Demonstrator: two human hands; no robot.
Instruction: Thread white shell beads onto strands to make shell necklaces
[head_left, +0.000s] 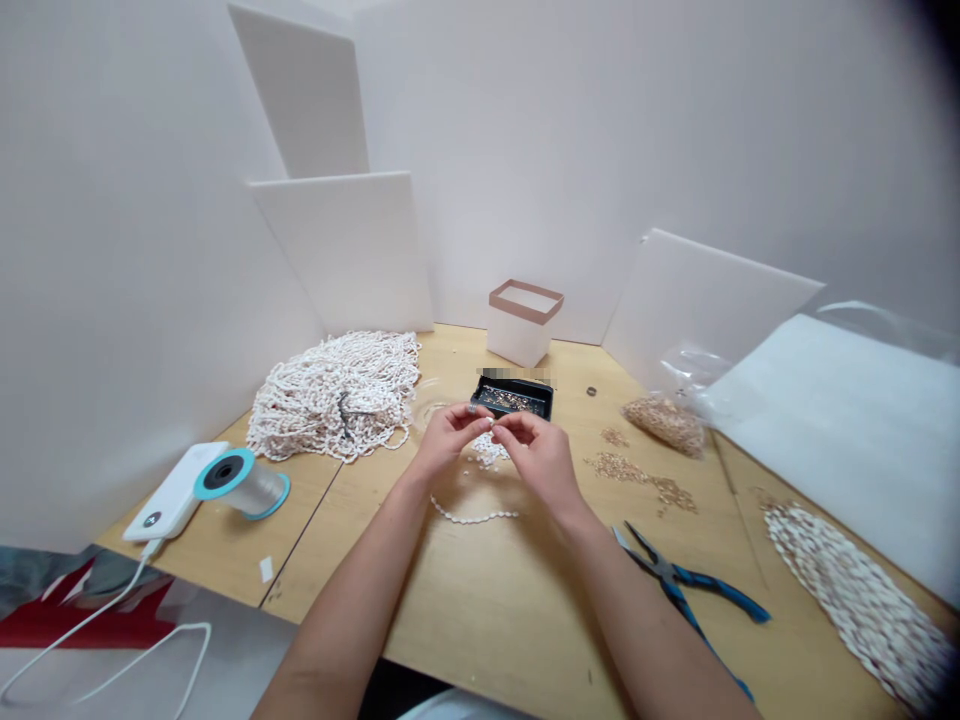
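Observation:
My left hand [450,437] and my right hand [541,460] meet at the middle of the table, thumbs and forefingers pinched together. A tiny white bead [490,421] shows between the fingertips of both. Just below them lies a small heap of loose white beads [491,452], partly hidden by the hands. A short strand of white beads [472,520] curves over the table under my wrists; its upper end is hidden by my left arm. Right behind my fingers stands a black tray [548,402] holding small gold-coloured pieces.
At left are a big pile of white bead strands [337,395], a spool of clear line [244,487] and a white power bank [176,490]. Blue-handled pliers [664,570], scattered gold pieces [622,467], a bag [667,422] and more strands [847,600] lie right. Behind stands a box [517,340].

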